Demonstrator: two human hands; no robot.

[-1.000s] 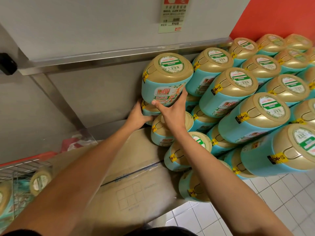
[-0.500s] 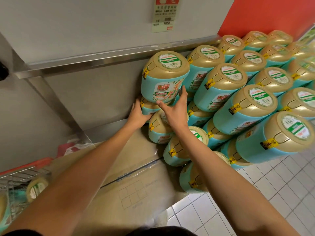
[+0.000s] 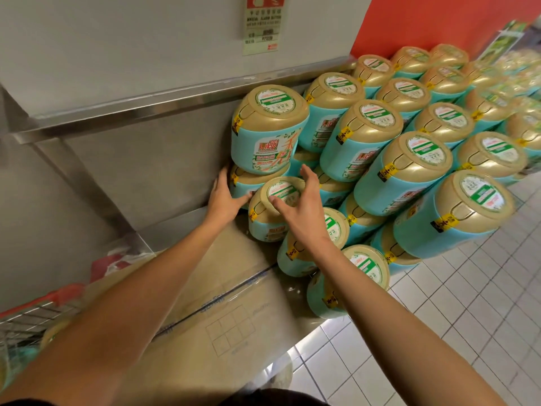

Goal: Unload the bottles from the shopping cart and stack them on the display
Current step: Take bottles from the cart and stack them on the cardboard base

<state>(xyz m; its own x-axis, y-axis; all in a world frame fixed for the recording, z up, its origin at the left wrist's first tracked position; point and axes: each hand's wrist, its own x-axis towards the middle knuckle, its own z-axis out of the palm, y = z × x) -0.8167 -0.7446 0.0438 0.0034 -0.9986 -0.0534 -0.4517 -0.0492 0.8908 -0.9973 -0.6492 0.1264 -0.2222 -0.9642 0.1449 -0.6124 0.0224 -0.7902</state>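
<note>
**Shop floor, stock stacked high**

We're in a supermarket aisle here, no doubt about it. Identical teal-and-gold bottles (image 3: 409,171) are piled row on row, tier over tier, each with a yellow tag (image 3: 445,222) by the cap. A wire shopping cart (image 3: 35,315) with a red rim sits at lower left, and a taped cardboard carton (image 3: 234,317) lies right beside the stack. There's a white tiled floor (image 3: 468,317) below and a bright red wall (image 3: 439,19) behind. A manual alarm button sign (image 3: 263,22) hangs on the grey panel (image 3: 117,39).
</note>
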